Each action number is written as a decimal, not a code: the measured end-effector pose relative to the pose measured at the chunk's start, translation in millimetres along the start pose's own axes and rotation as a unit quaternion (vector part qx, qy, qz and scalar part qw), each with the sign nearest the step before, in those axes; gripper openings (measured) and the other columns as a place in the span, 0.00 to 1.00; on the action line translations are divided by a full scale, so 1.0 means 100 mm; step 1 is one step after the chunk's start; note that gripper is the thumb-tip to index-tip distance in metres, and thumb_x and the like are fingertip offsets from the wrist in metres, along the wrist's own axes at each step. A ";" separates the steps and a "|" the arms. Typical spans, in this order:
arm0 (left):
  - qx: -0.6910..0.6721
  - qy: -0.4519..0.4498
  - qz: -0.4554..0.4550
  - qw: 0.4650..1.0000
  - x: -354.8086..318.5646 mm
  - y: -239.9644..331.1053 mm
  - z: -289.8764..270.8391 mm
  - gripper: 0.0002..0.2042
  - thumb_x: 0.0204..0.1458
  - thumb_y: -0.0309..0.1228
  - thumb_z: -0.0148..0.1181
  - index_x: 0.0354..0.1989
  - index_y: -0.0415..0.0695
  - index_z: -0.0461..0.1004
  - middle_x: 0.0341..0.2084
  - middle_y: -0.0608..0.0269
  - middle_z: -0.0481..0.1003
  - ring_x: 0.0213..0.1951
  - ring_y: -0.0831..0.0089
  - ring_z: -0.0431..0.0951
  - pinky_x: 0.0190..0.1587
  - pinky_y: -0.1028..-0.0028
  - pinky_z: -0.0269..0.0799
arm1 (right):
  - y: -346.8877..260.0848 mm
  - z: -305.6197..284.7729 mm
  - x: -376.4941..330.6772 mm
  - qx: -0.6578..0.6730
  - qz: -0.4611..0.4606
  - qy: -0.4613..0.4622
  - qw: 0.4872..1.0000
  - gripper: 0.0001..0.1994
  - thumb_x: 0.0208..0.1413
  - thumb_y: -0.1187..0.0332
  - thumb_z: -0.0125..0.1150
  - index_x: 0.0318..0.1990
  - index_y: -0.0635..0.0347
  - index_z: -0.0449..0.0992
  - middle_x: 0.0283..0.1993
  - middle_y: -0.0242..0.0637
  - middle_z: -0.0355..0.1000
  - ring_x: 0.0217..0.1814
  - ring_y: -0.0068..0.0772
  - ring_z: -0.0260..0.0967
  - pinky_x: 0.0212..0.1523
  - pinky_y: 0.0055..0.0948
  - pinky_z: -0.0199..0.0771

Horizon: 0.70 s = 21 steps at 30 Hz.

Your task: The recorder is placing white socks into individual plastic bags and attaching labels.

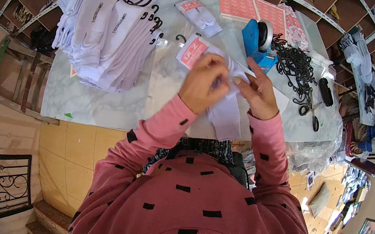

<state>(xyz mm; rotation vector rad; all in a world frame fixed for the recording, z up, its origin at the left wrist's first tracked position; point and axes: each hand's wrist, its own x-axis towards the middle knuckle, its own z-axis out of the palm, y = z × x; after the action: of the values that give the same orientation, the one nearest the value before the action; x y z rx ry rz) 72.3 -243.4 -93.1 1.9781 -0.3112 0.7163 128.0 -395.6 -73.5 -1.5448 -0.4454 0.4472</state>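
Observation:
My left hand (204,82) is over the middle of the table, its fingers curled and partly smeared by motion. Whatever they may pinch is too blurred to name. Across from it, my right hand (260,91) has its thumb and fingers closed on the edge of a white sock (225,117), whose lower end points toward me. Just beyond my left hand lies a packed pair of white socks (185,55) with a pink label and a black hook. Another labelled pair of socks (201,18) rests farther back.
A tall heap of white socks (98,37) with black hooks fills the table's left side. To the right are a blue tape dispenser (251,37), a tangle of black hooks (295,65), scissors (314,116) and a black marker-like object (325,92). Pink label sheets (239,3) lie behind.

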 end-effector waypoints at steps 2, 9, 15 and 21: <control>0.059 0.018 -0.034 0.998 0.11 -0.04 -0.15 0.06 0.36 0.27 0.55 0.23 0.39 0.67 0.31 0.53 0.66 0.35 0.59 0.67 0.38 0.69 0.64 | -0.05 0.04 0.03 0.066 -0.067 -0.032 0.995 0.32 0.46 0.80 0.55 0.57 0.76 0.46 0.37 0.49 0.69 0.35 0.24 0.67 0.35 0.16 0.67; 0.093 0.082 -0.003 0.992 0.20 0.04 -0.36 0.06 0.38 0.28 0.54 0.24 0.39 0.66 0.30 0.56 0.68 0.32 0.60 0.70 0.33 0.69 0.67 | -0.25 -0.01 0.13 -0.056 -0.064 0.002 0.996 0.22 0.49 0.72 0.56 0.50 0.75 0.59 0.31 0.45 0.70 0.30 0.32 0.72 0.31 0.24 0.76; 0.070 -0.023 0.068 0.995 -0.16 0.26 -0.04 0.07 0.40 0.27 0.55 0.29 0.42 0.67 0.37 0.58 0.71 0.34 0.62 0.73 0.34 0.72 0.70 | -0.02 -0.16 0.39 0.112 0.146 -0.047 0.982 0.20 0.53 0.56 0.53 0.35 0.70 0.71 0.29 0.39 0.70 0.28 0.26 0.70 0.27 0.21 0.71; -0.036 -0.247 0.102 0.963 -0.45 0.49 0.12 0.09 0.39 0.29 0.57 0.31 0.44 0.69 0.39 0.59 0.70 0.38 0.62 0.73 0.40 0.70 0.71 | 0.11 -0.20 0.64 0.003 0.105 -0.145 0.984 0.15 0.50 0.61 0.57 0.36 0.67 0.73 0.28 0.31 0.71 0.25 0.17 0.65 0.26 0.17 0.64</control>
<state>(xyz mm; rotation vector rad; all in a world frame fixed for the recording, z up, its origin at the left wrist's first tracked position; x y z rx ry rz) 16.7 -281.8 -89.2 2.0535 -0.8378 0.3179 192.3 -378.0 -84.6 -1.5318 -0.5055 0.8432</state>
